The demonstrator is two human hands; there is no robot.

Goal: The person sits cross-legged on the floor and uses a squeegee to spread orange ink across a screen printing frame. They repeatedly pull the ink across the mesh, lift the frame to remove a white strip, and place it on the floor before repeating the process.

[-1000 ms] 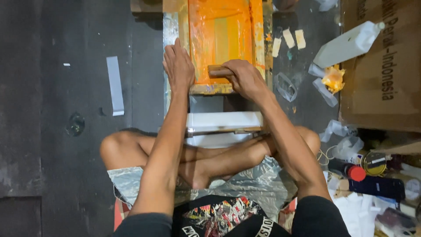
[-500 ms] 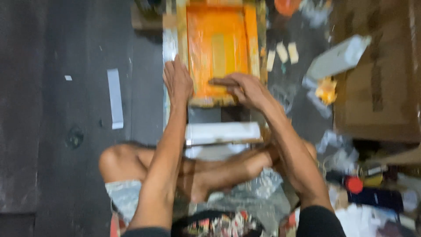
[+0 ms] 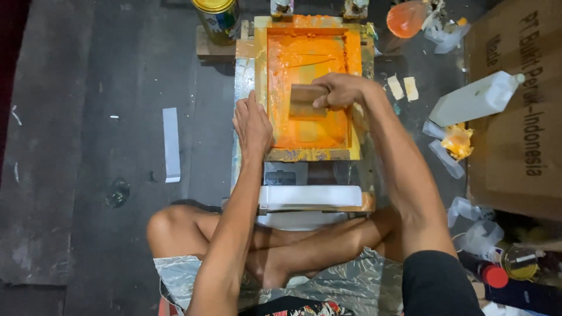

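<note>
Hands: right hand (image 3: 339,89) grips squeegee (image 3: 305,102), apparently crosswise over screen frame (image 3: 260,88).

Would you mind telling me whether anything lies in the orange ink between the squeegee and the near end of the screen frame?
Nothing visible does. The right hand holds the brown flat squeegee mid-screen, and only wet orange ink covers the mesh down to the yellow wooden frame's near edge. The left hand rests flat on the frame's left side.

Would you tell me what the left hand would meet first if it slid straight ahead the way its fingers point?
The left hand lies flat on the left rail of the orange screen frame, fingers pointing away. Straight on it would probably follow that rail towards the gold-lidded can, though depth is unclear.
</note>
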